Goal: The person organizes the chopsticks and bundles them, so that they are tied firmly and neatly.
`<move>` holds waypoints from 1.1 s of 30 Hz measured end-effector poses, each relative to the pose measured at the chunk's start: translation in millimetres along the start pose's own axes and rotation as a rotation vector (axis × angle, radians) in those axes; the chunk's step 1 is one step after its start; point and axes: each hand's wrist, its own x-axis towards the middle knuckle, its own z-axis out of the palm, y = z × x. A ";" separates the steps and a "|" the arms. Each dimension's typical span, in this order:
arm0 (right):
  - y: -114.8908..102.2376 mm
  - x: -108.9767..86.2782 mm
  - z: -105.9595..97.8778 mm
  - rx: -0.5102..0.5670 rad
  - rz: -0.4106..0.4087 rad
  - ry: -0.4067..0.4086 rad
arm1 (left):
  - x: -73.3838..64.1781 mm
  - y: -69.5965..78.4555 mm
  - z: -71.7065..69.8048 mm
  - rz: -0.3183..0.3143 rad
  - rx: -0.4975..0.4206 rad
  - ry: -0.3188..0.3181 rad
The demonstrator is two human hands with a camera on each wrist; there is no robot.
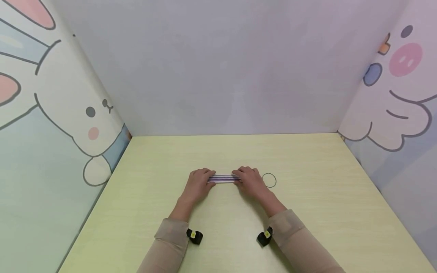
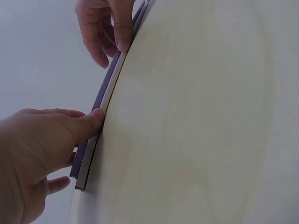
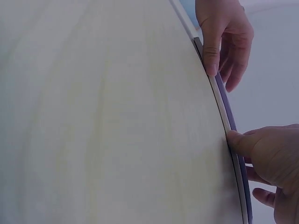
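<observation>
Several slim, straight purple and pale sticks (image 1: 224,178) lie side by side across the table, between my two hands; their exact kind cannot be told. My left hand (image 1: 199,184) pinches their left part, thumb on the near side and fingers on the far side. The right hand (image 1: 252,182) holds the right part in the same way. In the left wrist view, a pale stick (image 2: 110,87) lies along the near side, with dark purple behind it. Just right of my right hand, a thin dark ring (image 1: 275,181) lies flat on the table.
The pale wooden table (image 1: 307,212) runs back to a plain grey wall (image 1: 218,76). Side panels with a cartoon rabbit (image 1: 68,98) and a cartoon pig (image 1: 406,83) bound it. Small black devices (image 1: 195,236) sit at both sleeve cuffs.
</observation>
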 end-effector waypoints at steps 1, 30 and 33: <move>-0.3 0.1 0.1 0.002 0.001 0.000 | 0.2 -0.1 0.2 -0.003 -0.006 -0.004; -5.8 1.0 -3.2 0.009 -0.011 -0.024 | 2.1 -0.8 3.0 0.002 -0.034 -0.019; -5.6 0.7 -2.7 0.019 -0.019 -0.021 | 2.9 -1.0 3.7 0.012 -0.041 -0.033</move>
